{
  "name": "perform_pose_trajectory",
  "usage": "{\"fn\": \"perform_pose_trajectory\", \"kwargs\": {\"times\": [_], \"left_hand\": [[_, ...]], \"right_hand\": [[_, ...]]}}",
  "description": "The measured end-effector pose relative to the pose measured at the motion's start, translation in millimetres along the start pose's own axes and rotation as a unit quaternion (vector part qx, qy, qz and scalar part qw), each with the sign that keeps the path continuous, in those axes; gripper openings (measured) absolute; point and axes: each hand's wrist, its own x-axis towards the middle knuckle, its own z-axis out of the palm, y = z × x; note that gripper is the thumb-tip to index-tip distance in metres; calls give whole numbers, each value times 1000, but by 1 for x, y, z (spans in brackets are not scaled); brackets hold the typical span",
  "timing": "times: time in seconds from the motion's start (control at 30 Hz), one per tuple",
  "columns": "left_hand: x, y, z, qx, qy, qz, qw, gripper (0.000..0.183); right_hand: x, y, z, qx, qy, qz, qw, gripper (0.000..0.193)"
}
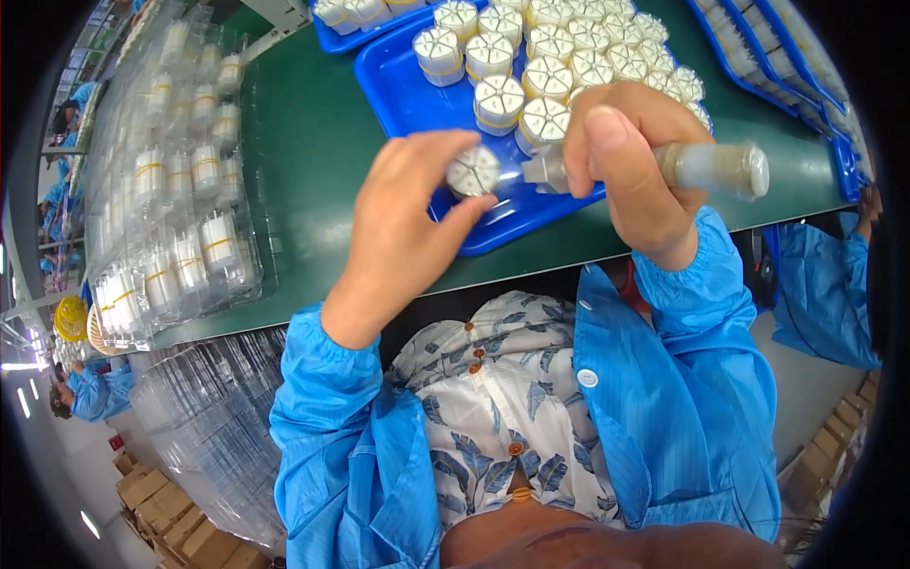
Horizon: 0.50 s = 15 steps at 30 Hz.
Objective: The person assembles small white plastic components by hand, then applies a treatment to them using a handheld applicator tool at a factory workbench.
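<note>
**Left hand [398,204] pinches a white bundle [472,171]; right hand [635,156] grips a tool [716,169]**

Seen from above, two bare hands in blue sleeves [327,398] meet over the near part of a blue tray [403,100] on a green counter [303,142]. The left hand's thumb and fingers close around the sides of one short, round bundle, its top divided into wedges. The right hand is wrapped in a fist around a handheld tool with a translucent, thick handle. The tool's metal head points left toward the held bundle, near it; blur hides whether they touch.

Similar white bundles with yellow bands [547,78] stand close together in the farther part of the tray. On the left side of the counter, clear plastic packaging [261,261] holds many more white pieces in banded groups. More blue trays [823,114] stand at the upper right. Cardboard boxes [175,517] lie at lower left, beyond the counter.
</note>
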Motion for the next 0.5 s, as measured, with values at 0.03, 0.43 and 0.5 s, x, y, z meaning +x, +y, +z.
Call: {"fn": "perform_pose_trajectory", "kwargs": {"times": [0.03, 0.43, 0.5], "left_hand": [[-4, -4, 7, -20, 4, 17, 1000, 49], [-15, -11, 23, -56, 73, 25, 995, 51], [-16, -11, 25, -44, 77, 14, 996, 52]], "right_hand": [[4, 1, 3, -9, -14, -15, 1000, 25], [1, 17, 25, -10, -28, -26, 999, 17], [0, 18, 28, -15, -7, -26, 1000, 17]]}}
